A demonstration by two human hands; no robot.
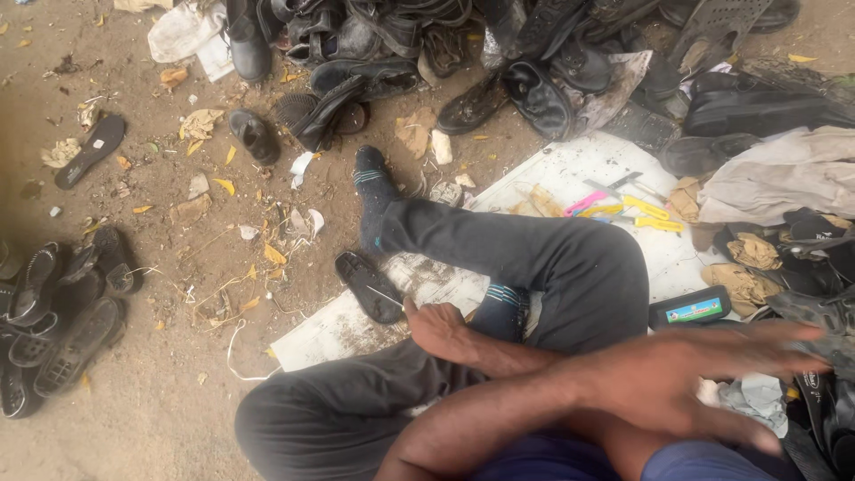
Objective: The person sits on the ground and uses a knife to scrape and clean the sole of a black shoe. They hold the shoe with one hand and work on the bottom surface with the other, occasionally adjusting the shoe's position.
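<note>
1. Left hand (712,374) reaches across the body to the right side. Its fingers are spread apart and flat, and it holds nothing. It looks blurry.
2. Just under that hand lies a crumpled pale grey cloth (757,398). A small black flat case with a bright label (690,310) sits just above it, near the fingers.
3. Right hand (441,331) crosses under the other arm and rests on the dark grey trouser leg (552,258). It is right beside the dark blue sock with pale stripes (500,312). Its fingers are partly hidden, so I cannot tell if they are curled or loose.
4. A flat black shoe sole (370,285) lies near this hand, on the edge of the dirty white board (570,169) that the person sits on.
5. The other foot, in a dark blue sock (374,191), stretches out onto the sandy brown ground (160,401).
6. Yellow and pink plastic-handled tools (628,207) lie on the board past the knee.
7. A big pile of old black shoes (534,53) fills the top, well away from both hands.
8. More black sandals (58,321) sit in a heap at the left edge.
9. One loose black insole (91,150) lies alone on the ground, up on the left.
10. Beige rags (779,178) lie at the right.
</note>
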